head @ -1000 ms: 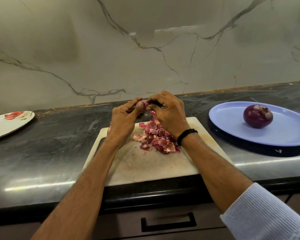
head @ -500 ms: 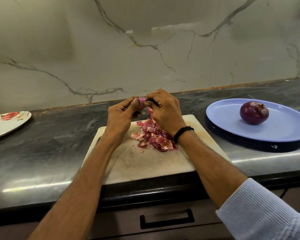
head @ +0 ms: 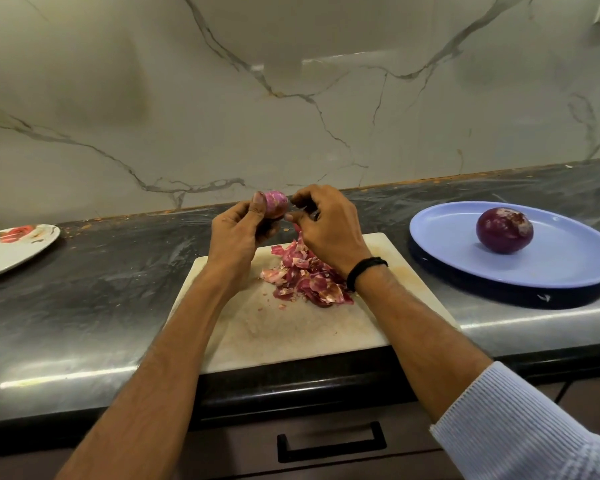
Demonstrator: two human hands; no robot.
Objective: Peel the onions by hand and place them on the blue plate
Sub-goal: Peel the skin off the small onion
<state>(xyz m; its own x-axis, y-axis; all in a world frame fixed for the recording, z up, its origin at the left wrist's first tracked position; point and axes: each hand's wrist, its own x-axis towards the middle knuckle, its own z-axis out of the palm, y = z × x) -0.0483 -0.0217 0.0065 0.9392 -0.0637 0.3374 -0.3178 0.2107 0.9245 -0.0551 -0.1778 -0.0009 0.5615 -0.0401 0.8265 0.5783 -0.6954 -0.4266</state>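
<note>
Above the far edge of the cutting board (head: 291, 337), head view.

Arms: both forearms run up from the bottom of the frame and converge at the middle. The left is bare. The right carries a pushed-up, ribbed pale blue sleeve (head: 520, 427) and a black wristband (head: 365, 270).

Left hand (head: 238, 233): raised off the board, back of the hand toward the camera, fingers and thumb curled round a small onion (head: 275, 203), thumb up along its left side.

Right hand (head: 326, 226): held level with the left, knuckles up, fingers curled in. The fingertips meet at the onion's right side and pinch a strip of skin (head: 297, 229) that hangs down toward the board.

Small onion: pale pink-purple, streaked, only its upper half showing above the left fingers.

Onion skins (head: 305, 280): a loose red and pink heap on the board, directly under the hands, with small flakes scattered beside it.

Blue plate (head: 555, 271): on the dark stone countertop (head: 84, 306) to the right of the board, apart from it.

Peeled onion (head: 504, 230): dark purple, glossy, with a pale patch on top, resting alone on the blue plate.

White plate (head: 14, 249): far left on the countertop, with red scraps on it, partly cut off by the frame.
</note>
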